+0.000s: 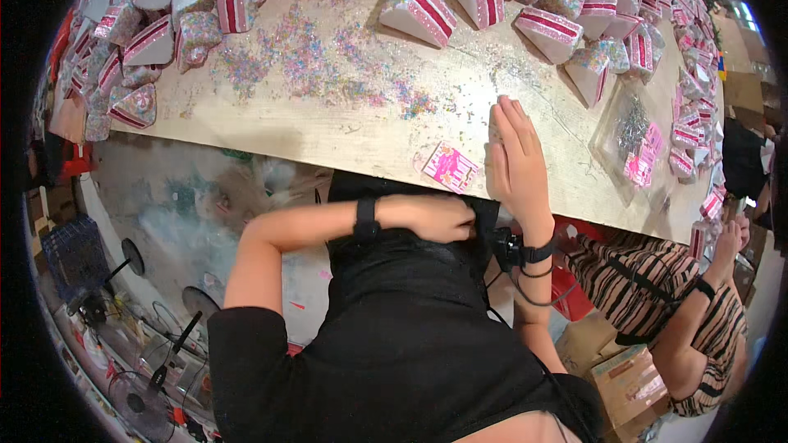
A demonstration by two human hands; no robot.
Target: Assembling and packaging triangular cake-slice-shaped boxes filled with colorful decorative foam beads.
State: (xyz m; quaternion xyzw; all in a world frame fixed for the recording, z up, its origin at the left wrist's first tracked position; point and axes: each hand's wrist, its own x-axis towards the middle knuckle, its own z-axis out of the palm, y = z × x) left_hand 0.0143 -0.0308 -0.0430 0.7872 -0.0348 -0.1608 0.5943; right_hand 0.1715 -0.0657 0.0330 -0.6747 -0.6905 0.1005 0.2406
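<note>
My right hand [513, 152] lies flat, palm down, on the wooden tabletop [328, 135] near its front edge, fingers straight and pointing away, holding nothing. Just left of it a small pink printed card [450, 166] lies at the table's edge, apart from the hand. My left hand [437, 217] is bent in against my black shirt just below the table edge, fingers curled; whether it holds anything is hidden. Both wrists carry black bands.
Several wedge-shaped cake-slice models [419, 10], white with red stripes and coloured sprinkles, crowd the far and right sides. Loose sprinkles [312, 61] are scattered mid-table. A clear bag [632, 135] holds small metal bits and pink cards. A person in striped clothes [657, 295] sits at right. Fans [135, 398] stand on the floor at left.
</note>
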